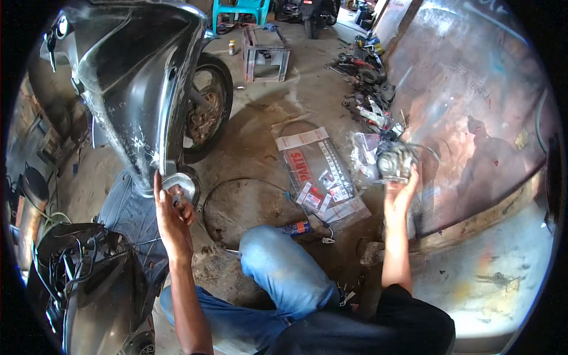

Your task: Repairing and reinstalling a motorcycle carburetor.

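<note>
My left hand (pixel 174 220) is raised beside the lower front edge of a dark scooter (pixel 127 71). Its index finger points up along the body panel, and the other fingers are loosely bent with nothing visible in them. Whether the fingertip touches the panel is hard to tell. Just behind the fingers shows a pale, curved part (pixel 180 184) of the scooter. Held up on the right, my right hand (pixel 403 194) grips a rounded, silvery metal part (pixel 396 163) from below. Slight blur hides its finer detail and its exact kind.
A clear printed plastic bag (pixel 319 171) with small packets lies on the floor, near a spray can (pixel 294 228) and a thin cable loop (pixel 207 201). Loose parts (pixel 370 77) line the stained panel (pixel 473 118) at right. Farther back stand a crate (pixel 266 53) and a turquoise chair (pixel 241 10).
</note>
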A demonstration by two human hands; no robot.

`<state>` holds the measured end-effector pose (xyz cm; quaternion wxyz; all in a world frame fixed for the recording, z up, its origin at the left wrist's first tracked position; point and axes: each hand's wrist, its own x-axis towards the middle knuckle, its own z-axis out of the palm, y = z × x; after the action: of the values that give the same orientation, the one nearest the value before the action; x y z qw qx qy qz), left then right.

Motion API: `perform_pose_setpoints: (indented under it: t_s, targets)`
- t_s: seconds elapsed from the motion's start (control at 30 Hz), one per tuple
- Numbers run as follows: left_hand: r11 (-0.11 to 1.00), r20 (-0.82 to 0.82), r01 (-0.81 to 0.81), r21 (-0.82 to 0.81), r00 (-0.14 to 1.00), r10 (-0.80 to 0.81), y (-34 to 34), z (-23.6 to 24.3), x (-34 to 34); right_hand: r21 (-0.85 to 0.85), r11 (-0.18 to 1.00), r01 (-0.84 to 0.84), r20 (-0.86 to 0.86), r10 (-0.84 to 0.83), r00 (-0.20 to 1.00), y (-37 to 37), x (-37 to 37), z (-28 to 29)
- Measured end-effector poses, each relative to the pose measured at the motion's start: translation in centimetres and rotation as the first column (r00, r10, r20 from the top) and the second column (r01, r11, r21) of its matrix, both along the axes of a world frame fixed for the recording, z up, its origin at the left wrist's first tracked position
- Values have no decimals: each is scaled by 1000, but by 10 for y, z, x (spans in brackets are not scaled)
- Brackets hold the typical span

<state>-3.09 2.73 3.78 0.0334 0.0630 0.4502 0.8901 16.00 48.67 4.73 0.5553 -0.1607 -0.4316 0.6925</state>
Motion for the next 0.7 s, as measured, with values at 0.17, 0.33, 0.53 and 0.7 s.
perform_pose_setpoints:
  t_s: [0.17, 0.33, 0.53, 0.7]
  targets:
    - [948, -162, -313, 50, 934, 317, 8, -10, 3, -165, 790, -590, -177, 565, 806, -150, -72, 48]
    - [917, -464, -372, -147, 844, 268, -6, -25, 9, 89, 517, -852, -1, 855, 519, -258, -121, 66]
    - [935, -374, -326, -142, 892, 254, -20, -12, 38, 114, 388, -915, 32, 919, 394, -334, -140, 76]
    - [938, -224, -226, -264, 960, 168, -36, 6, 58, -17, 321, -947, 71, 945, 319, -349, -147, 78]
